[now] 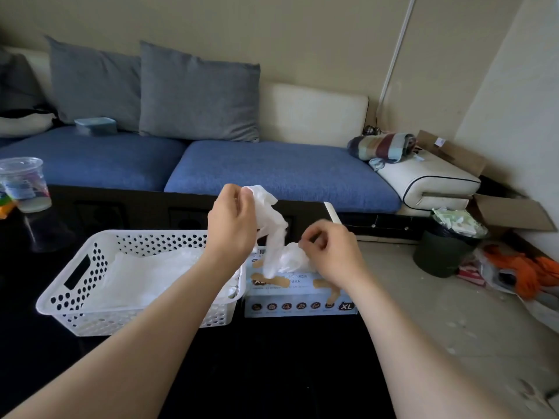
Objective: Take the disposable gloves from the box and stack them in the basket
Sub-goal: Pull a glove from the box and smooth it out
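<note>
The basket (60, 285), with a flat stack (145, 276) inside, stands at 9 o'clock of the box (299, 306). My left hand (233, 225) pinches one glove (272, 225) by its top, and it hangs at 12 o'clock over the box. My right hand (329, 252), at 3 o'clock of the glove, is curled near the next tuft (292, 254), and I cannot tell if it pinches; it should hold that tuft down while I lift, then I lay the glove flat.

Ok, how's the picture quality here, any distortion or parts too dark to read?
Head view: wide-angle bending curves the sofa and wall pipe; the table is near black, detail lost; print on the box is blurred apart from XL.
</note>
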The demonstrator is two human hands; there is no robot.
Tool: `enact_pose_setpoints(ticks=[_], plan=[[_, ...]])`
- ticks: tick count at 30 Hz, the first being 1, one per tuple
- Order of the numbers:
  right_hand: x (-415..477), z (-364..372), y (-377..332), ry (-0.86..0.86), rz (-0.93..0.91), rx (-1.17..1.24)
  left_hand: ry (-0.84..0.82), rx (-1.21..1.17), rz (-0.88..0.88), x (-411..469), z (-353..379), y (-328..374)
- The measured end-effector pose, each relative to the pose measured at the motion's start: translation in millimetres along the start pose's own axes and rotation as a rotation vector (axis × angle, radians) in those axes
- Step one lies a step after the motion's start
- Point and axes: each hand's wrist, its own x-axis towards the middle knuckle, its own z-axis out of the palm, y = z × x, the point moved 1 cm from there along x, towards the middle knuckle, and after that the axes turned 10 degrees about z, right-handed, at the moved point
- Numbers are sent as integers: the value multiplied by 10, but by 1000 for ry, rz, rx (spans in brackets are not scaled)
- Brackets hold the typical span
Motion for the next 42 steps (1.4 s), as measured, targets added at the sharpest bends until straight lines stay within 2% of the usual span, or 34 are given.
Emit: enact_pose_setpoints(ticks=[2,4,7,9,12,13,15,18,20,25,30,34,37,39,42], plan=[[-37,12,-3,-117,14,-155,-25,-58,-1,9,-29,13],[-53,21,-48,-148,46,-218,-98,-56,14,-2,-55,-5],[-46,20,-184,89,-32,-163,-196,-56,61,-12,-105,-26],[-87,-8,-317,128,-86,70,-260,-66,75,-9,-146,-15],[-174,12,-553,-103,-109,322,-425,-67,68,-32,-225,16],[-191,52,-609,-169,-116,319,-474,-61,67,-50,-253,28],[-204,120,-668,-195,-128,209,-512,-41,73,-77,-313,36],[-223,104,-686,-111,-161,50,-521,50,52,-99,-390,37],[-244,48,-671,-96,-155,62,-540,130,13,-124,-436,44],[-324,-7,-703,-140,-224,68,-479,128,-24,-117,-568,34],[-345,-39,-779,-201,-99,312,-418,138,30,-89,-719,-14],[-335,-54,-808,-250,43,568,-448,-213,-114,-101,-785,24],[-327,-78,-812,-313,80,648,-514,-450,-209,-110,-776,77],[-321,-68,-785,-253,80,540,-513,-441,-237,-117,-773,86],[-325,49,-721,-157,45,301,-400,-151,-244,-106,-792,-11]])
